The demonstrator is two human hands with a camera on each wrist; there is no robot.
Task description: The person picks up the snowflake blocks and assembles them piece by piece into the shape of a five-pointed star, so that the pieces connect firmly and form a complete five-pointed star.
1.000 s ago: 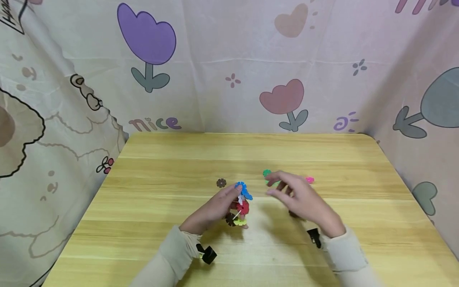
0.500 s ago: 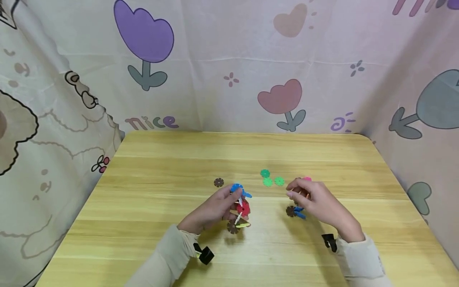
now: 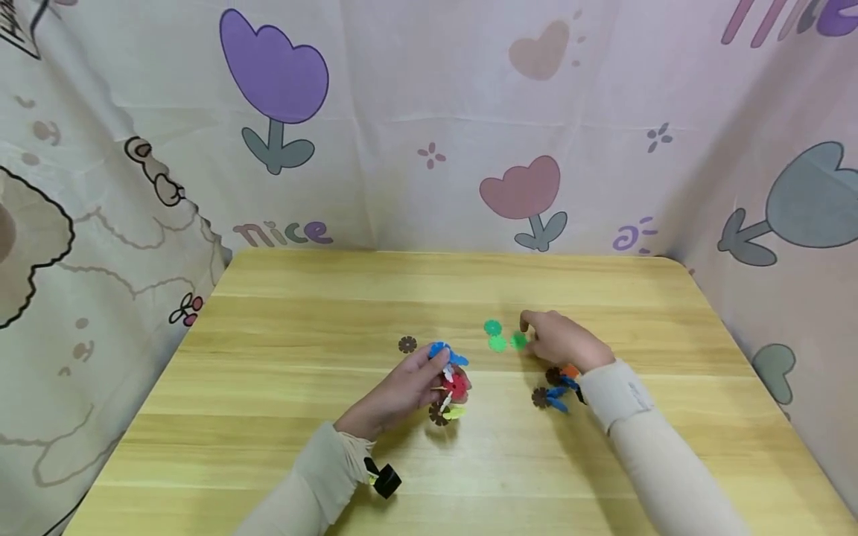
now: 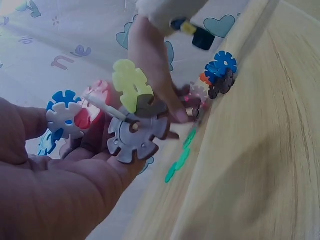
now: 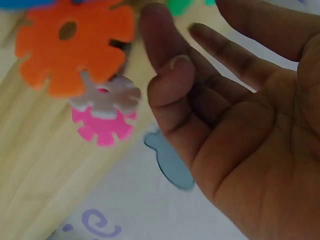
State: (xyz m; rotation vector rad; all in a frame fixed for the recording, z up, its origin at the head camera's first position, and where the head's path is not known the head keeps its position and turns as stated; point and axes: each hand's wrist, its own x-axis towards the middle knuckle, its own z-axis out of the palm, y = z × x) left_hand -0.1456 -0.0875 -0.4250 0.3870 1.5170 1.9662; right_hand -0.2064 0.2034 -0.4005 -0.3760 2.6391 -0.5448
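Note:
My left hand (image 3: 395,391) holds a figure built of notched plastic discs above the table. A red disc (image 3: 456,386) sits mid-figure; blue discs (image 3: 440,350) are at its top by the thumb. Lower down are a brown disc (image 4: 137,135), a yellow disc (image 4: 129,82) and a white disc seen edge-on. My right hand (image 3: 566,342) reaches down over the table, fingers bent, with fingertips right at a light green disc (image 3: 519,340). Two more green discs, one darker (image 3: 492,327) and one light (image 3: 497,343), lie just left of it. No disc shows inside the right palm.
A second disc assembly lies below the right wrist, with brown (image 3: 540,397), blue (image 3: 557,403) and orange (image 3: 570,371) discs. White (image 5: 112,95) and pink (image 5: 104,127) discs lie beyond the orange one. A lone brown disc (image 3: 407,344) rests left of centre. Patterned cloth hangs behind the table (image 3: 322,298).
My right hand first drew back right over the second assembly, then reached forward to the right-hand light green disc. The left hand keeps its hold, the figure tilting slightly.

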